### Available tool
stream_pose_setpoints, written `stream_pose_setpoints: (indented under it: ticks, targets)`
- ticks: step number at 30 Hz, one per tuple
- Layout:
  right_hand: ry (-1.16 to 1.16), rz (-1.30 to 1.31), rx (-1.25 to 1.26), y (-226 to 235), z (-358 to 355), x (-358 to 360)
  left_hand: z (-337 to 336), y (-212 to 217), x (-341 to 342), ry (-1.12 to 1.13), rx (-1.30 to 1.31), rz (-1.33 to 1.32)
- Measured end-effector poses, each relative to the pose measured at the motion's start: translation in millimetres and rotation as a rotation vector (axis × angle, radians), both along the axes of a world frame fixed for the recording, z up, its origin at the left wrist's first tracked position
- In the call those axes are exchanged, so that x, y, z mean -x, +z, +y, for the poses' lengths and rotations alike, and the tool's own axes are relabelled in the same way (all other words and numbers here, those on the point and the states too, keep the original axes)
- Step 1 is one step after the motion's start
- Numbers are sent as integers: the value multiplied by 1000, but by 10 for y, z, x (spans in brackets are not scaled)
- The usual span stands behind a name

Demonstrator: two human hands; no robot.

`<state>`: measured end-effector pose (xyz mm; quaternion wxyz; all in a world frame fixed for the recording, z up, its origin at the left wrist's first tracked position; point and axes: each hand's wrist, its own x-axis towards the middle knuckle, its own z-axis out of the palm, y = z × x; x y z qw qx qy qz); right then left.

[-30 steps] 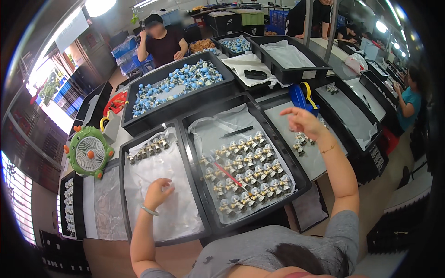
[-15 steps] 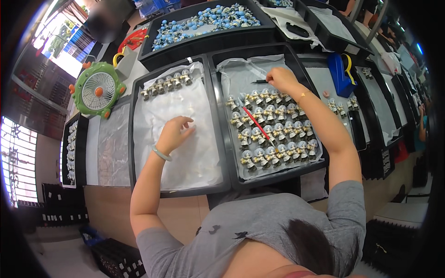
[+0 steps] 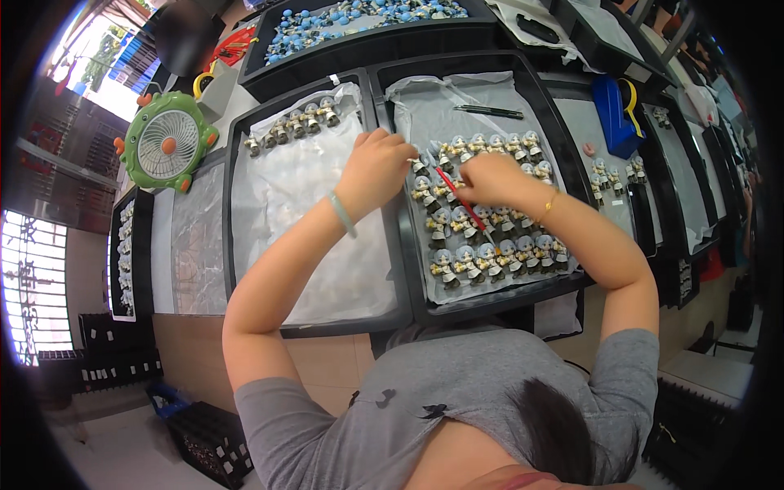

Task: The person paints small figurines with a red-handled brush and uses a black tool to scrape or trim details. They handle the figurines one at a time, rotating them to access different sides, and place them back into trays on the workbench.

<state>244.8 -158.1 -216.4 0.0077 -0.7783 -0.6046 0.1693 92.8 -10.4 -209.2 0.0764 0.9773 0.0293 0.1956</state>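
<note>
Rows of small grey-and-cream figurines (image 3: 498,253) stand on a plastic sheet in a black tray (image 3: 490,300) in front of me. My right hand (image 3: 490,175) hovers over the upper rows and holds a thin red brush (image 3: 461,204), its tip pointing down among the figurines. My left hand (image 3: 376,167) reaches across the tray divider with curled fingers beside the figurine (image 3: 419,166) at the tray's upper left. Whether it grips that figurine cannot be told. A pale bracelet sits on the left wrist.
The left black tray (image 3: 233,245) holds a crinkled plastic sheet and one row of figurines (image 3: 294,126) at its far end. A black pen (image 3: 488,110) lies at the right tray's top. A green fan (image 3: 167,143), a tray of blue figurines (image 3: 359,16) and a blue holder (image 3: 612,102) surround them.
My left hand left the plastic sheet in the left tray and crossed to the right tray's edge. My right hand came down from the tray's far end to the middle rows with the red brush.
</note>
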Motion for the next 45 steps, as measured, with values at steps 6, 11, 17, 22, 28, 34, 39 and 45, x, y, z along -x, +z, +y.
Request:
stream_pose_setpoints:
  ticks: [6,11,17,22,28,34,39,45]
  targets:
    - [-1,38,52,-100,-240,194,38,-124,-973,217,53,686]
    - [4,174,192,-94,-200,52,44,-206,-1170,236,-16,814]
    - [-39,300,92,280,-347,-92,39,132,-875,326,-165,401]
    - [-173,546,-275,583,-508,-172,53,560,-195,81,814,-73]
    - [-248,1202,-962,709,-612,-43,-367,510,442,-35,2003,-64]
    - [-166,1226,-1128,703,-674,54,-648,425,556,-168,2029,-114]
    - [-139,1216,-1076,688,-716,129,-704,345,602,-280,2122,-48]
    - [-138,1153,-1043,641,-722,154,-737,398,599,-288,2146,2]
